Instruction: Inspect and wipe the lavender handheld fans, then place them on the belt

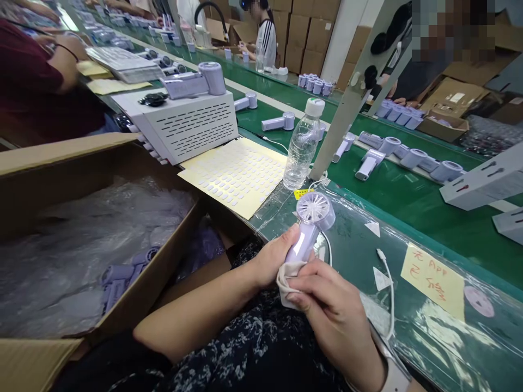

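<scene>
A pale purple handheld fan (303, 243) with a round slotted head is upright and slightly tilted in front of me. My left hand (273, 256) is closed around its handle, with the thumb along the side. With bent fingers my right hand (333, 305) pinches a whitish cloth (286, 277), which wraps the lower end of the handle and hides it. A white cable (329, 250) runs behind the fan on the green bench.
At left stands an open cardboard box (175, 239) with plastic bags and purple fans (118, 277). A sticker sheet (241, 174), a water bottle (303, 144) and a metal post (351, 92) stand beyond my hands. More fans lie on the green conveyor (392, 190). Co-workers sit around it.
</scene>
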Motion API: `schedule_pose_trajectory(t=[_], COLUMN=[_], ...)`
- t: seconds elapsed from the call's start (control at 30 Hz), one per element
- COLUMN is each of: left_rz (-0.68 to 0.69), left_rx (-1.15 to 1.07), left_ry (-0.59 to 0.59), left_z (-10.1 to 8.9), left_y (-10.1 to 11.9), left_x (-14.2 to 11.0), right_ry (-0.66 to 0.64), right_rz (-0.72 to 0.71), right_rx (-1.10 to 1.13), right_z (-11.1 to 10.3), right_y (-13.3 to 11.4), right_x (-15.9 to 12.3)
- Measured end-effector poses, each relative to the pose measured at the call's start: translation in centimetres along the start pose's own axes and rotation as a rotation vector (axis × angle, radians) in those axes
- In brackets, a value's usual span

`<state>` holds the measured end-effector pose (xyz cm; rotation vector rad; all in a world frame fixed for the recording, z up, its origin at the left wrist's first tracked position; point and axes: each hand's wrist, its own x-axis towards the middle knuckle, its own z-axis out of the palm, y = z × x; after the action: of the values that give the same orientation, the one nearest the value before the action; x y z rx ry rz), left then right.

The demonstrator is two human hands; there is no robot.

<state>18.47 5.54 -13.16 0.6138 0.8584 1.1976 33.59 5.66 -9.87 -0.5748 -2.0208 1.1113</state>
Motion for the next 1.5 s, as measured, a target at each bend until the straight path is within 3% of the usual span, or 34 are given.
schedule_pose_trajectory(t=[0.13, 0.23, 0.3, 0.4, 0.5, 0.63, 0.7, 0.83, 0.97, 1.1, 1.37, 1.5], left_rz=[0.009, 0.068, 0.136, 0.195, 0.191, 0.141, 0.089, 0.079, 0.134, 0.113, 0.128, 0.243], left_rx=[-0.014, -0.108, -0.171, -0.236, -0.278, -0.343, -0.373, -0.406, -0.321, -0.265, -0.099, 0.170], left_ry=[0.006, 0.032, 0.058, 0.058, -0.002, -0.055, -0.096, -0.153, -0.103, -0.164, -0.282, -0.194], left_z=[-0.7, -1.2, -1.4, -1.4, -1.4, -1.5, -1.6, -1.1, 0.4, 1.7, 3.3, 3.2], left_y=[0.5, 1.2, 1.7, 2.3, 2.5, 2.4, 2.4, 2.6, 3.0, 3.0, 2.7, 2.6], left_x=[0.3, 0.0, -0.4, -1.0, -1.2, -1.0, -0.8, -0.6, -0.9, -1.3, -1.1, -0.9], right_ry=[-0.243, -0.364, -0.251, 0.072, 0.307, 0.278, 0.182, 0.077, 0.225, 0.294, 0.354, 0.359], right_rz=[0.106, 0.197, 0.222, 0.258, 0.318, 0.332, 0.335, 0.415, 0.577, 0.699, 0.668, 0.643], right_rx=[0.083, 0.151, 0.109, -0.022, -0.205, -0.747, -0.831, -0.763, -0.790, -0.652, -0.476, -0.444], right_z=[-1.1, -4.3, -7.1, -10.6, -12.2, -12.0, -11.6, -11.6, -12.7, -13.1, -12.4, -12.6], right_y=[0.2, -0.2, -0.4, -0.2, 1.3, 3.4, 3.6, 3.6, 5.0, 6.7, 8.1, 8.8], right_x=[1.4, 3.5, 4.9, 6.6, 8.0, 8.4, 7.7, 5.5, 3.3, 1.3, -0.4, -0.5])
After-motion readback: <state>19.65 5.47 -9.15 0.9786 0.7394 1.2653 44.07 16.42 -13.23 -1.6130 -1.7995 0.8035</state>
